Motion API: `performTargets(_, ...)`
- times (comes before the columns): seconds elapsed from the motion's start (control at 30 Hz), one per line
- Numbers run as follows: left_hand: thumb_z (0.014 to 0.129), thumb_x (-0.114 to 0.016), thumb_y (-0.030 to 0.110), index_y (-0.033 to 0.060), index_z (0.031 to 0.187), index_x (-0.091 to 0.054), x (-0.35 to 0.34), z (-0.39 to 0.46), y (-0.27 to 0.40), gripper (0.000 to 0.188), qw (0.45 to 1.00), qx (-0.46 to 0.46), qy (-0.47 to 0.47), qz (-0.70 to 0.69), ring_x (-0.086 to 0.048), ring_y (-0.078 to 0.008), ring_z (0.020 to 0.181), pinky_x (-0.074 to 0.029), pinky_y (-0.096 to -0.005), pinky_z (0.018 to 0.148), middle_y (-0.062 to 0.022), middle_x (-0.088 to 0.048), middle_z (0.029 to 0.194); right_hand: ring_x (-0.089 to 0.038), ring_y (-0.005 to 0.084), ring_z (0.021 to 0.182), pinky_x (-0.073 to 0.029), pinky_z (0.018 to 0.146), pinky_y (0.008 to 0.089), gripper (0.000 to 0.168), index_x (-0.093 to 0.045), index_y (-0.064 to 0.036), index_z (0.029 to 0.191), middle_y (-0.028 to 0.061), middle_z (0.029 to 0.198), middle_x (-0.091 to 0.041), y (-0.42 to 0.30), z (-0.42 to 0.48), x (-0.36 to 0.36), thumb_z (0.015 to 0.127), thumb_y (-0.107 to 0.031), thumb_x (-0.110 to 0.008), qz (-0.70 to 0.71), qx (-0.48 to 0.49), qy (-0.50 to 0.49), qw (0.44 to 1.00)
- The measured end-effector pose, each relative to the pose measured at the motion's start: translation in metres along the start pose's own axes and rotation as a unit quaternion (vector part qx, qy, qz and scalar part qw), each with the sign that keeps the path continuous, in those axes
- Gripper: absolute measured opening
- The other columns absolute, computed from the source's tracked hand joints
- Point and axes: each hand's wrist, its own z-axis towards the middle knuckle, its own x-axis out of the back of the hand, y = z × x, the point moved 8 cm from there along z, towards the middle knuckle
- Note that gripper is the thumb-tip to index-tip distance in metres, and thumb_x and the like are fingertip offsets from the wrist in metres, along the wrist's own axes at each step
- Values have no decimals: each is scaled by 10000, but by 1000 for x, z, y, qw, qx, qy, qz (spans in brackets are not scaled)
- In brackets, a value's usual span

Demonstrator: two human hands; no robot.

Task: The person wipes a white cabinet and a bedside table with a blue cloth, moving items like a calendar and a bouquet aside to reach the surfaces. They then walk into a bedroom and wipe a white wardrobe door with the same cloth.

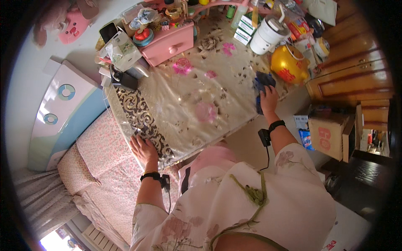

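A table covered with a shiny floral tablecloth spreads before me. My right hand is on a crumpled dark blue cloth near the table's right edge, its fingers over the fabric. Part of the cloth is hidden under the hand. Flat on the dark scroll-patterned border at the near left corner lies my left hand, fingers spread and holding nothing. Just beyond the cloth stands a gold, rounded ornament with red markings. A white tumbler with a straw is behind it.
At the back left stands a pink drawer box, with a black device beside it. Small white-and-green boxes sit near the tumbler. A bed adjoins the table's left side. Rightward are a cardboard box and a wooden cabinet.
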Motion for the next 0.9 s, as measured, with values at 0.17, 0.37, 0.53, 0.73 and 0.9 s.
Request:
performTargets(0.17, 897, -453, 346, 84, 1339, -403, -6, 0, -11, 516, 997, 10, -73, -21, -217, -342, 1346, -190, -440, 1094, -148, -298, 1443, -548, 341, 895, -452, 770, 445, 239, -638, -75, 864, 129, 959, -600, -169, -57, 16, 671, -200, -702, 204, 208, -55, 955)
performTargets(0.37, 895, -460, 383, 152, 1405, -307, -9, 1, -18, 581, 983, -43, -178, -26, -156, -310, 1374, -192, -420, 1102, -107, -195, 1492, -526, 301, 963, -447, 801, 432, 292, -633, -136, 915, 80, 1028, -558, -313, -157, 36, 638, -209, -690, 361, 414, -164, 820)
performTargets(0.53, 894, -446, 466, 220, 1434, -244, -13, 0, -25, 627, 974, -23, -227, -4, -102, -247, 1396, -223, -527, 1048, -35, -120, 1521, -450, 304, 1155, -367, 953, 416, 430, -605, -220, 1119, 74, 1207, -518, -269, -180, 51, 701, -300, -673, 256, 510, -187, 800)
performTargets(0.73, 872, -480, 445, 207, 1451, -186, -25, -3, -40, 691, 956, 15, -291, -28, -53, -253, 1402, -210, -571, 1045, -60, -63, 1527, -496, 368, 1066, -405, 889, 473, 263, -576, -133, 1131, 176, 1240, -480, -73, -116, 44, 897, -214, -486, 174, 102, -262, 944)
performTargets(0.9, 763, -601, 383, 90, 1333, -404, -8, 5, 0, 670, 981, 39, -192, 16, -328, -358, 1278, -306, -494, 1027, -194, -385, 1365, -517, 387, 1052, -425, 894, 449, 319, -518, -37, 1169, 221, 1168, -534, 116, -147, 19, 875, -158, -497, 116, -216, -301, 922)
